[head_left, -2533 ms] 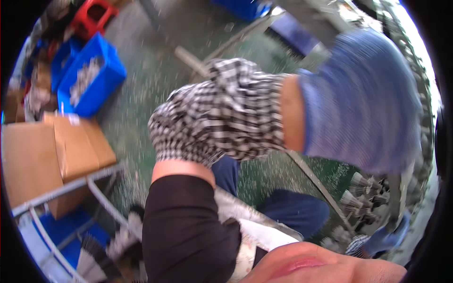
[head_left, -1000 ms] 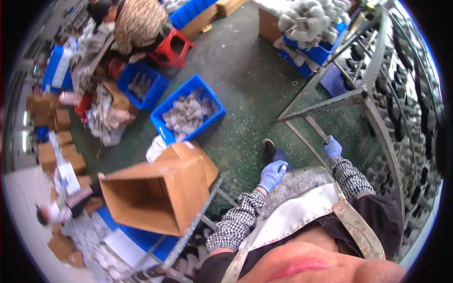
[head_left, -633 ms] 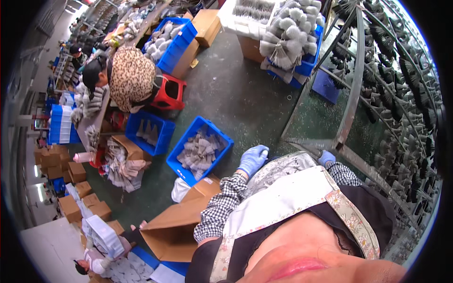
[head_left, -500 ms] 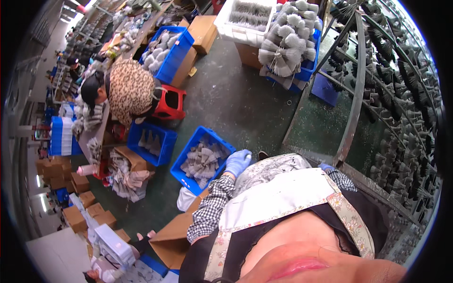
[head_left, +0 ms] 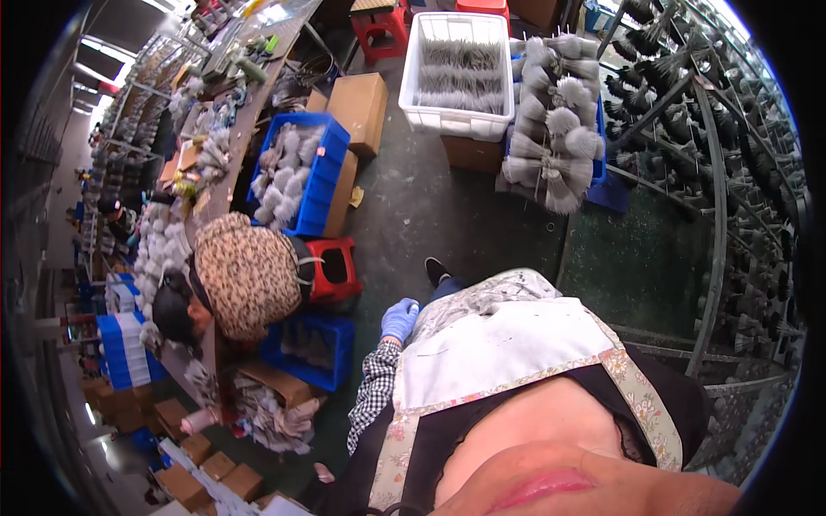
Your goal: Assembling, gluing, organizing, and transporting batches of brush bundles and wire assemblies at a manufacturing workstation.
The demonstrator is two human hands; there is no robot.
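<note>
My left hand (head_left: 399, 320) wears a blue glove and a black-and-white checked sleeve. It hangs beside my white apron (head_left: 499, 344), fingers loosely curled, with nothing in it. It is nearest to a blue crate (head_left: 311, 353) on the floor and a red stool (head_left: 335, 271). On that stool sits a co-worker in a spotted top (head_left: 245, 275), bent over a long workbench (head_left: 232, 120). My right hand is out of sight. One of my shoes (head_left: 437, 270) shows on the dark floor.
A white crate of grey brush heads (head_left: 459, 73) stands ahead, with a heap of bundled brushes (head_left: 555, 138) beside it. A blue crate of brushes (head_left: 301, 176) and a cardboard box (head_left: 360, 107) lie to the left. A metal rack hung with brushes (head_left: 718, 172) curves along the right.
The view has swung up and across the floor. The open cardboard box near me has left the picture. My left hand dropped to my side, and my right hand went out of view.
</note>
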